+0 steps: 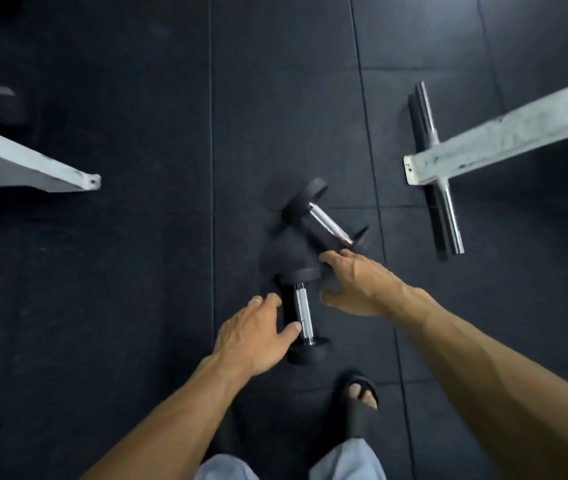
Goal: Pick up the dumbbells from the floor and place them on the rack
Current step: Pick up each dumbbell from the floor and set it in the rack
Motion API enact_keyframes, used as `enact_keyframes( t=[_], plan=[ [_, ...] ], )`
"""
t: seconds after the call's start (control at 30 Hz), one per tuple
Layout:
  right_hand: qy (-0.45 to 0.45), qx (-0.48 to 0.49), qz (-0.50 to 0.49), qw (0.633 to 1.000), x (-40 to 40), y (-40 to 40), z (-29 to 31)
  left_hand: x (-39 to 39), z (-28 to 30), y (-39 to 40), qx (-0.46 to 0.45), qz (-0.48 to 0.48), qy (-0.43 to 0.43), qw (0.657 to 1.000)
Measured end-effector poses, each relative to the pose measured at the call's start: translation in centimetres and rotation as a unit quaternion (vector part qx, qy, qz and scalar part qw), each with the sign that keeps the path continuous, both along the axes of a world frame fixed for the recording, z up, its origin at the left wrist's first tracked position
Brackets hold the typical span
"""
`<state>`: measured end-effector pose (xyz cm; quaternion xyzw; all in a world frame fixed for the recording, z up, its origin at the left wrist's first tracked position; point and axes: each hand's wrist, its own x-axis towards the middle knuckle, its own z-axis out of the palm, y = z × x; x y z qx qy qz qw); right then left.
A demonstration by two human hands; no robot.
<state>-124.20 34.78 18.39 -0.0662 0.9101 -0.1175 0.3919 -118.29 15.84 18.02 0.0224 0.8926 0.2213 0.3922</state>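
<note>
Two black dumbbells with chrome handles lie on the dark rubber floor. The near dumbbell (301,315) points away from me; the far dumbbell (327,220) lies slanted just beyond it, their heads close together. My left hand (258,332) hovers spread at the left of the near handle, thumb by the chrome, holding nothing. My right hand (355,284) reaches over the near dumbbell's far head with fingers spread, just short of the far handle. No rack is in view.
A white metal frame leg (33,164) juts in from the left. A white bench beam (504,133) with a chrome cross foot (438,174) lies at the right. My sandalled foot (358,407) stands just below the dumbbells.
</note>
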Motion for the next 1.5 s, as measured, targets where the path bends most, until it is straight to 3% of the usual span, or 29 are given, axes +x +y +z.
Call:
enact_keyframes(
  t=[0.17,0.33,0.5,0.7,0.93,1.1,1.3,1.5],
  plan=[
    [0.031,-0.058,-0.022,0.998,-0.4,1.9,-13.9,0.9,-14.3,4.4,-0.001,0.092,-0.035,0.995],
    [0.059,-0.090,0.041,0.993,-1.6,1.5,-24.3,2.0,-24.4,7.3,-0.007,0.180,-0.058,0.982],
    [0.066,-0.122,0.073,0.988,-2.0,1.4,-28.7,3.4,-28.5,8.5,0.041,0.240,-0.116,0.963],
    [0.074,-0.150,0.073,0.983,-2.5,1.6,-28.7,4.4,-29.3,8.7,0.120,0.297,-0.125,0.939],
    [0.097,-0.149,0.046,0.983,-1.8,1.6,-26.9,4.5,-27.4,7.8,0.099,0.274,-0.123,0.949],
    [0.086,-0.161,0.013,0.983,-1.8,0.7,-21.7,4.1,-21.7,5.3,0.097,0.240,-0.102,0.960],
    [0.112,-0.167,0.033,0.979,-4.1,-3.0,-9.8,1.9,-10.3,1.6,0.084,0.233,-0.060,0.967],
    [0.137,-0.173,0.043,0.975,-7.3,-8.0,6.2,-1.3,4.2,-3.4,0.102,0.225,-0.008,0.969]
  ],
)
